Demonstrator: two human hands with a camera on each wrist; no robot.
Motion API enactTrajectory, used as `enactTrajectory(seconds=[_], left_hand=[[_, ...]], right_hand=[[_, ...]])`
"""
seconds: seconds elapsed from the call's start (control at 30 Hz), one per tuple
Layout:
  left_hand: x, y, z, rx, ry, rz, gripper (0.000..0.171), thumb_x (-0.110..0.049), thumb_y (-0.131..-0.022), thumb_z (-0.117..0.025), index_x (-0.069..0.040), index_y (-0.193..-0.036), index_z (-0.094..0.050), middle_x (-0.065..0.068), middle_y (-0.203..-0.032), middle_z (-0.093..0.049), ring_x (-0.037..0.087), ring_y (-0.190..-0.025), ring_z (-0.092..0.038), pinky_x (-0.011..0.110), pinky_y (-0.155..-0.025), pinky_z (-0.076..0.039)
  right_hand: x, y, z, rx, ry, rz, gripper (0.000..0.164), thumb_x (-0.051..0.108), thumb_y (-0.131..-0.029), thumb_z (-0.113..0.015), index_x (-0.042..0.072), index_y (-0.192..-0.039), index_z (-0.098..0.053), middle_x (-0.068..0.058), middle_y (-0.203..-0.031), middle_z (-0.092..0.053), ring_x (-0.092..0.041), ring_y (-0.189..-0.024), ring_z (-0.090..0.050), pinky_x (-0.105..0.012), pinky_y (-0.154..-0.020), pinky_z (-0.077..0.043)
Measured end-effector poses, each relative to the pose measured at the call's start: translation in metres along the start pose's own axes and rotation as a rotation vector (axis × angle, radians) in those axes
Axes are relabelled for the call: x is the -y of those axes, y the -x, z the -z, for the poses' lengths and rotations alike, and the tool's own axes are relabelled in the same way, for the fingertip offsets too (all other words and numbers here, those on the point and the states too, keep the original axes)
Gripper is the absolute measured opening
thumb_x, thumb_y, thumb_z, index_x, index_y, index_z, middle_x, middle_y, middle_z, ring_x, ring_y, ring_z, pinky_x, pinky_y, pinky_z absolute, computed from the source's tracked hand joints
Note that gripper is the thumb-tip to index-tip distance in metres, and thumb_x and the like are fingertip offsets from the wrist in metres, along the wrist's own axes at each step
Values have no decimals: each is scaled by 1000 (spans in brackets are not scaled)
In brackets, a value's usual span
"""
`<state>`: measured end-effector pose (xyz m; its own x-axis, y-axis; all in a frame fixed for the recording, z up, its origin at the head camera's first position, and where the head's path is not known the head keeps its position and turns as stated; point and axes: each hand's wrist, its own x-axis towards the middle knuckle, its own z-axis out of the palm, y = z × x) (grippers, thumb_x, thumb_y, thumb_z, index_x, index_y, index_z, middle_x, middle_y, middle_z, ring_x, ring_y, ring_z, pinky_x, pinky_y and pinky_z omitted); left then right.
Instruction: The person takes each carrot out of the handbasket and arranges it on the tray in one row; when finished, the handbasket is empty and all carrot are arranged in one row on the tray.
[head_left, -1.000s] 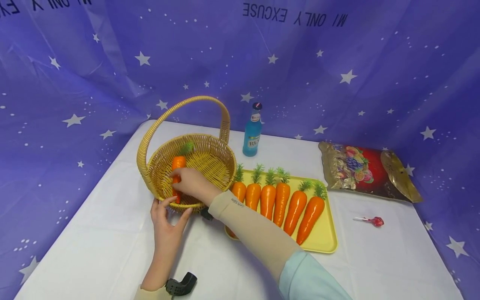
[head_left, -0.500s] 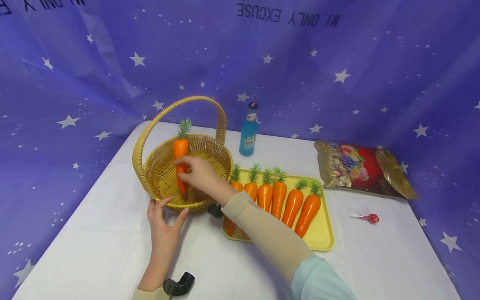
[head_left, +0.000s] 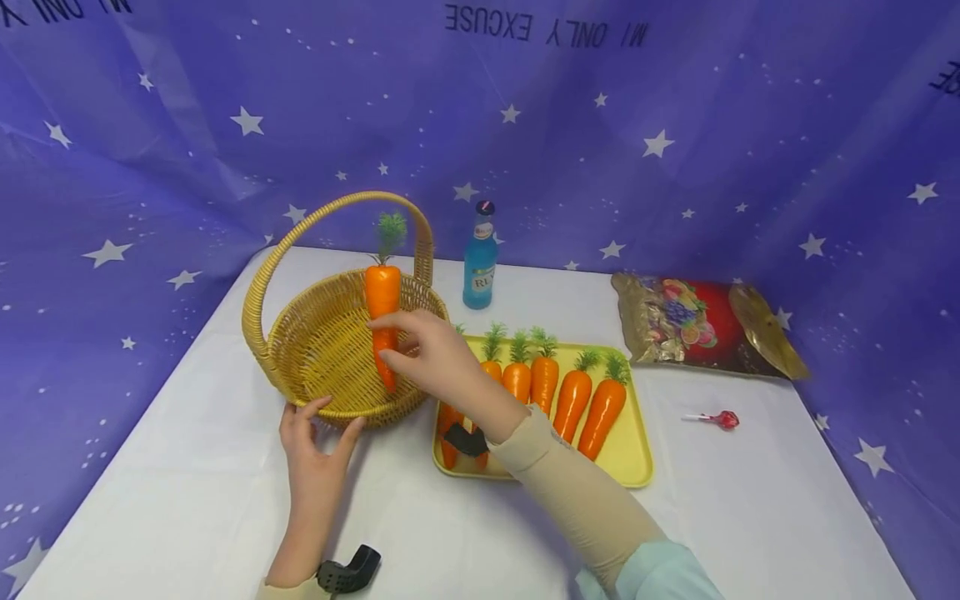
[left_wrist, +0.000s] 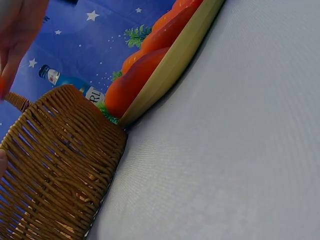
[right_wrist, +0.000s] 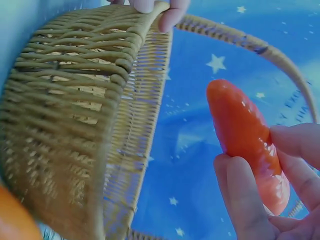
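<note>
My right hand (head_left: 442, 358) pinches an orange toy carrot (head_left: 382, 287) between thumb and fingers. The carrot is upright, green leafy top up, over the right side of a wicker basket (head_left: 322, 358). In the right wrist view, the lower end of the carrot (right_wrist: 245, 125) hangs clear of the basket wall (right_wrist: 75, 135). At the basket's front, my left hand (head_left: 315, 467) holds the rim with its fingertips over the edge. Only a fingertip (left_wrist: 2, 162) of it shows in the left wrist view. Inside the basket, the visible floor is bare.
Right of the basket lies a yellow tray (head_left: 637, 467) with several carrots (head_left: 603, 412), some hidden by my right arm. A blue bottle (head_left: 478, 275) stands behind. Farther right lie a candy bag (head_left: 705, 325) and a lollipop (head_left: 723, 419). The basket handle (head_left: 258, 292) arches high.
My right hand has lifted the carrot from inside the basket and carried it up and to the right. The left hand stays at the rim. The head view has shifted slightly.
</note>
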<state>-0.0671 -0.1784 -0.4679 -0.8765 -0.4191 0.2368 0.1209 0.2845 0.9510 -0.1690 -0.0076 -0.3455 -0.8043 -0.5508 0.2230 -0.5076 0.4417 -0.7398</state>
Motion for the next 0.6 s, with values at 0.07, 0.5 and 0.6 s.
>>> enactTrajectory(seconds=[0.07, 0.5, 0.6], left_hand=[[5, 0, 1, 4, 3, 3, 52, -3, -83, -75, -1, -128, -48, 18, -156, -2, 35, -142, -11, 59, -108, -21], [6, 0, 1, 4, 1, 21, 52, -7, -84, -74, -2, -129, -47, 16, -156, -3, 32, -142, -11, 57, -109, -20], [6, 0, 0, 5, 1, 17, 52, -7, -85, -74, -2, -129, -47, 16, -156, -3, 32, -142, -12, 56, -110, -20]], right_hand=[[-4, 13, 8, -18, -41, -7, 35, 19, -91, -67, 23, -126, -64, 2, -120, -58, -11, -89, -62, -21, -70, -52], [-54, 110, 69, -211, -66, -218, 37, 14, -89, -71, 28, -123, -64, 4, -123, -57, -16, -95, -62, -33, -79, -54], [-65, 131, 80, -247, -55, -278, 38, 14, -89, -71, 25, -125, -64, 0, -124, -56, -19, -94, -62, -34, -76, -55]])
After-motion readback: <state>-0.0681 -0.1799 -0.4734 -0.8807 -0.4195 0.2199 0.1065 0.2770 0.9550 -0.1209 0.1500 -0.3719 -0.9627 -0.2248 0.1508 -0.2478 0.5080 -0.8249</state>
